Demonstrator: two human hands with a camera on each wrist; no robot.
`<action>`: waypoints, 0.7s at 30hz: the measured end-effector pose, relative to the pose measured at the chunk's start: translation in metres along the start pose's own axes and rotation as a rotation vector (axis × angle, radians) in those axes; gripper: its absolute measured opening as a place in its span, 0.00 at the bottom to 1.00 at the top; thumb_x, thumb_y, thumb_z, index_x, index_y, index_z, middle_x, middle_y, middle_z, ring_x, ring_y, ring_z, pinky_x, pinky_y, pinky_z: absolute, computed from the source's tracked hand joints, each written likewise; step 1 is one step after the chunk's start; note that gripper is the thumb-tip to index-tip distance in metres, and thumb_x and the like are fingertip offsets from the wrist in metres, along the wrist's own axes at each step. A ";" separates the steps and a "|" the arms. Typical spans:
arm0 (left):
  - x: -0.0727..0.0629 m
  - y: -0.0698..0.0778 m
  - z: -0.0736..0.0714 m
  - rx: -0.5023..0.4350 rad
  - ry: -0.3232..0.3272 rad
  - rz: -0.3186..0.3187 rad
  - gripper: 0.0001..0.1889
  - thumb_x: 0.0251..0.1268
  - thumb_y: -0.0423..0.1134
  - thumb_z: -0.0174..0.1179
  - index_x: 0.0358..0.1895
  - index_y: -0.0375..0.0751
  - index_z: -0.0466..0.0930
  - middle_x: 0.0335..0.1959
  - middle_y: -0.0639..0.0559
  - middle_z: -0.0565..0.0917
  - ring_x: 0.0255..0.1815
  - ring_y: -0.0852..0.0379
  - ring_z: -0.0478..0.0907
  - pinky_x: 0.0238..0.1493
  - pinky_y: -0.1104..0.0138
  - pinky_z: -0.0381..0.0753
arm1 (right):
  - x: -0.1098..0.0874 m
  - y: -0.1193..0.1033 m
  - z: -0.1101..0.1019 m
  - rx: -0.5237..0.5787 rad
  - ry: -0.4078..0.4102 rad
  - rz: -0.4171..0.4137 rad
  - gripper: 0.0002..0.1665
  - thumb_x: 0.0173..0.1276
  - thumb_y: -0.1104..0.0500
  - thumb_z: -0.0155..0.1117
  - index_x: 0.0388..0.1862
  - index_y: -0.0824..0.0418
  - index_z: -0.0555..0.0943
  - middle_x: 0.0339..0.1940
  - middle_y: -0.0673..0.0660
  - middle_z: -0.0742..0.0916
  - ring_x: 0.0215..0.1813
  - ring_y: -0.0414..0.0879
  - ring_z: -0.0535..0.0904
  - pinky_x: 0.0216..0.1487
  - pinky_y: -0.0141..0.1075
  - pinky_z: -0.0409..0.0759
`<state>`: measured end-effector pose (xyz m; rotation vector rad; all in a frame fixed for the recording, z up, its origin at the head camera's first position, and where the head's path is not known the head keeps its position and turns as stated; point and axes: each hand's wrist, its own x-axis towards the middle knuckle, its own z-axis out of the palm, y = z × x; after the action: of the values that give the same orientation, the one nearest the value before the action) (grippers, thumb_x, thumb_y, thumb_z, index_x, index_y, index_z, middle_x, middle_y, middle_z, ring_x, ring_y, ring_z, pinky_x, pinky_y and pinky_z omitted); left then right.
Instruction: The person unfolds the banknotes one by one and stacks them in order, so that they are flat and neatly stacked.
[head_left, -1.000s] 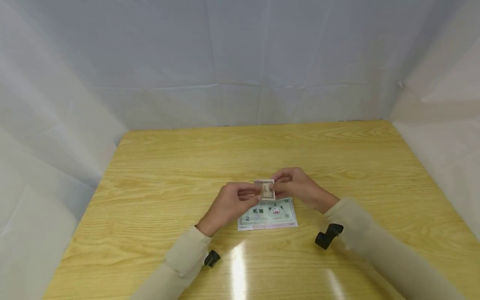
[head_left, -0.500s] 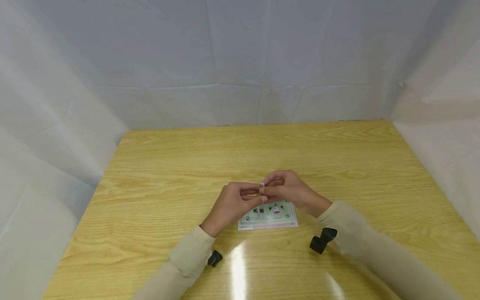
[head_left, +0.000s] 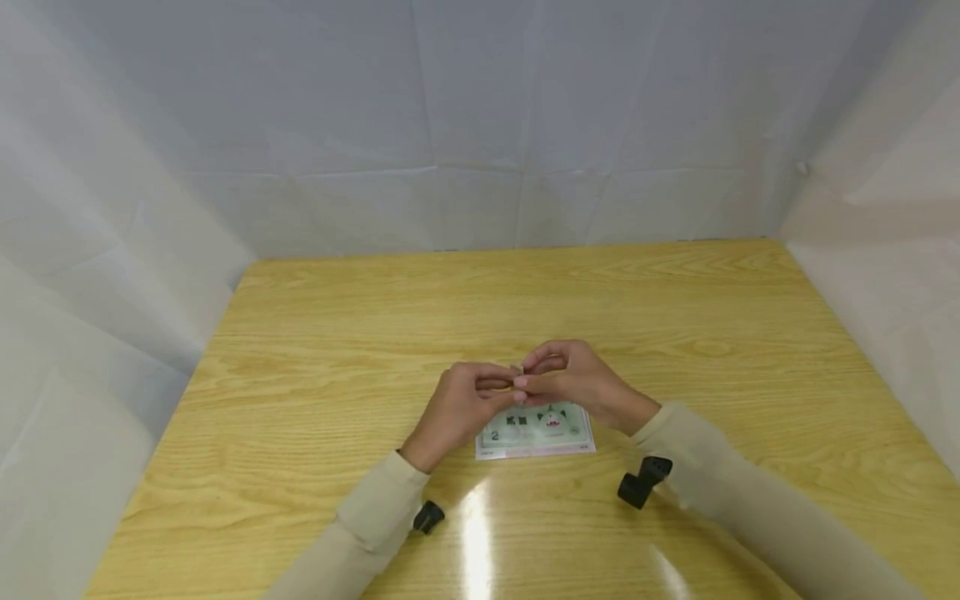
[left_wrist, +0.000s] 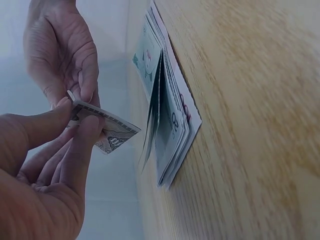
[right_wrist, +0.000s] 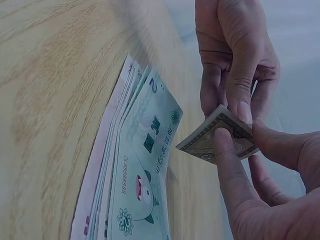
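Observation:
Above the middle of the table, my left hand (head_left: 468,408) and right hand (head_left: 573,379) meet fingertip to fingertip. Between them they pinch a small brownish-grey banknote (left_wrist: 112,131), which appears folded, with a dark patterned border. In the right wrist view the banknote (right_wrist: 200,142) is tilted, thumbs and fingers on its edges. From the head it is mostly covered by fingers. Just below the hands lies a stack of pale green play banknotes (head_left: 536,437), the top one marked 2. Loosely bent notes in this stack (right_wrist: 150,135) stand up from the table, with a pinkish sheet lowest.
A yellow wood-grain table (head_left: 337,333) lies under everything. White sheeting (head_left: 480,125) hangs behind it and along both sides. Black wrist cameras sit beneath the left sleeve (head_left: 382,500) and the right sleeve (head_left: 697,450).
The small banknote faced the head camera a second ago; now only a sliver shows between the fingers. My right hand has moved left, closer to the left hand. The stack stays put.

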<state>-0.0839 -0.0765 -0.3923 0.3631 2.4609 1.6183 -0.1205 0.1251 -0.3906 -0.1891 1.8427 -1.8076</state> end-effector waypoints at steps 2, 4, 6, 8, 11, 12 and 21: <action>-0.001 0.001 -0.001 -0.007 -0.011 -0.008 0.14 0.66 0.37 0.70 0.53 0.36 0.87 0.50 0.45 0.88 0.49 0.53 0.87 0.49 0.65 0.87 | 0.000 0.000 0.000 -0.003 0.002 -0.003 0.23 0.66 0.66 0.73 0.55 0.73 0.76 0.48 0.66 0.82 0.43 0.56 0.88 0.52 0.51 0.86; -0.002 0.001 -0.001 -0.020 -0.021 -0.015 0.14 0.67 0.37 0.69 0.53 0.37 0.86 0.51 0.46 0.88 0.50 0.53 0.87 0.49 0.64 0.87 | 0.000 0.001 -0.001 -0.005 0.004 -0.002 0.22 0.66 0.66 0.72 0.55 0.73 0.76 0.48 0.66 0.83 0.43 0.56 0.88 0.52 0.51 0.86; -0.003 0.001 -0.002 -0.035 -0.029 -0.020 0.14 0.67 0.37 0.69 0.53 0.37 0.86 0.51 0.46 0.88 0.50 0.53 0.87 0.50 0.63 0.87 | 0.000 0.001 -0.001 -0.005 0.004 -0.001 0.21 0.67 0.67 0.71 0.55 0.73 0.76 0.48 0.66 0.83 0.43 0.56 0.88 0.53 0.52 0.86; -0.002 -0.001 -0.002 -0.054 -0.034 -0.019 0.14 0.67 0.38 0.69 0.53 0.37 0.86 0.50 0.46 0.88 0.50 0.52 0.87 0.50 0.63 0.87 | 0.000 0.001 -0.001 -0.003 0.006 0.001 0.21 0.67 0.67 0.71 0.55 0.73 0.76 0.48 0.66 0.83 0.43 0.56 0.88 0.54 0.53 0.85; -0.001 -0.003 -0.002 -0.076 -0.035 -0.013 0.14 0.66 0.38 0.69 0.52 0.38 0.87 0.49 0.46 0.88 0.49 0.52 0.87 0.49 0.63 0.87 | 0.000 0.001 -0.002 0.000 0.006 0.001 0.21 0.67 0.67 0.71 0.55 0.73 0.76 0.48 0.66 0.83 0.43 0.56 0.88 0.54 0.54 0.84; -0.001 -0.005 -0.002 -0.078 -0.033 -0.011 0.14 0.66 0.38 0.70 0.52 0.38 0.87 0.49 0.46 0.88 0.49 0.52 0.87 0.49 0.63 0.87 | 0.000 0.001 -0.002 0.001 0.005 -0.001 0.21 0.67 0.67 0.72 0.55 0.73 0.76 0.48 0.66 0.82 0.43 0.56 0.88 0.55 0.54 0.84; 0.000 -0.003 -0.002 -0.093 -0.020 -0.017 0.13 0.63 0.38 0.72 0.49 0.40 0.88 0.47 0.47 0.89 0.48 0.53 0.87 0.48 0.63 0.87 | -0.005 0.000 -0.002 0.001 0.004 0.001 0.22 0.66 0.66 0.73 0.55 0.72 0.77 0.49 0.66 0.82 0.44 0.55 0.88 0.55 0.54 0.84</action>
<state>-0.0845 -0.0797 -0.3945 0.3421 2.3583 1.7066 -0.1178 0.1294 -0.3890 -0.1842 1.8437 -1.8095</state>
